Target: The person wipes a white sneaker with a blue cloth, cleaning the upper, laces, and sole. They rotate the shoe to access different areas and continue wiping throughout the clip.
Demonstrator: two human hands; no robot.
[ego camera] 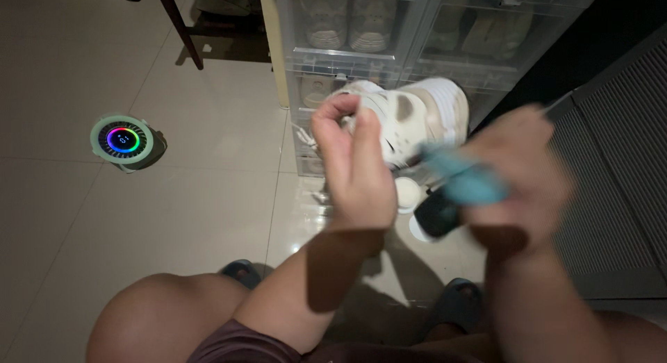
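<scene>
The left hand (pixel 354 168) is closed tight around the back of a white shoe (pixel 410 116) and holds it up in the air. The shoe sticks out past the fingers, up and to the right of that hand, and it has grey dirty marks on its side. The right hand (pixel 517 179) is blurry, but it is wrapped around a blue brush (pixel 462 182), with the brush tip just below the shoe. I think the shoe is being scrubbed clean.

To do this well, the left hand should keep the shoe still and turn the dirty side toward the brush. Short, soft strokes on the grey marks would work best, I think.

Behind both hands are clear boxes (pixel 361 29) with more shoes inside. Below the hands, 2 dark slippers (pixel 240 271) sit on the tile floor (pixel 83 217). Far to the left of the left hand is a small round gadget (pixel 124 141) with a ring of coloured lights.
</scene>
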